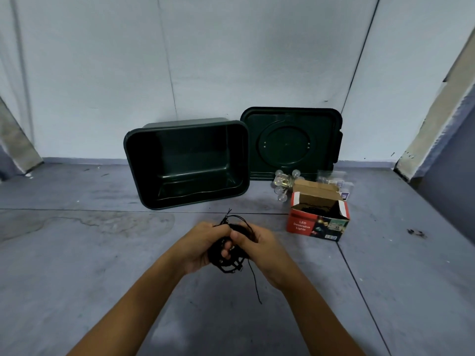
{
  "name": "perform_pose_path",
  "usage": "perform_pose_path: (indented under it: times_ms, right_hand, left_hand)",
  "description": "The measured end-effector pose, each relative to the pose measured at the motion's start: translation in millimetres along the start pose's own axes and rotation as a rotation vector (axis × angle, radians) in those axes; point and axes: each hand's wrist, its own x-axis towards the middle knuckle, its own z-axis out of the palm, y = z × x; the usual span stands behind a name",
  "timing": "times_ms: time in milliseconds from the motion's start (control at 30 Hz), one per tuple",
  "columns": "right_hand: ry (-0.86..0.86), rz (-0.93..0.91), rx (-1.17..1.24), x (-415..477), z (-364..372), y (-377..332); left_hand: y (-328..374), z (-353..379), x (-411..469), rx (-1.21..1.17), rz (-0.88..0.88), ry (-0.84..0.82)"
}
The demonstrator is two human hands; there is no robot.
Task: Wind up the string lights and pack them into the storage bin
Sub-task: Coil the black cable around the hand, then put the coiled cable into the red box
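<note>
In the head view, the likeliest slip is the black coil of string lights (224, 262) springing open, because a loose tail (254, 281) hangs from it toward 5 o'clock and stray loops stick out at 12, so a slack grip would undo the winding. The left hand (203, 244) curls its fingers tight round the coil, while the right hand (261, 249) pinches the upper strands under its thumb. The coil sits between both hands, with the open storage bin (127, 152) apart at 12 o'clock.
</note>
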Motion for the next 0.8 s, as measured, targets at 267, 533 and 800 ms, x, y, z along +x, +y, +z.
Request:
perform_pose_path:
  times_ms: [267, 533, 800]
  right_hand:
    - [-0.031, 0.07, -0.332, 12, -16, -2]
    - [-0.074, 0.11, -0.629, 22, -38, -16]
    - [-0.006, 0.041, -0.939, 35, -59, -13]
  left_hand:
    - [0, 2, 8, 0.112, 0.055, 0.031]
    - [2, 10, 21, 0.219, 0.093, 0.048]
    - [7, 39, 41, 0.433, 0.281, 0.19]
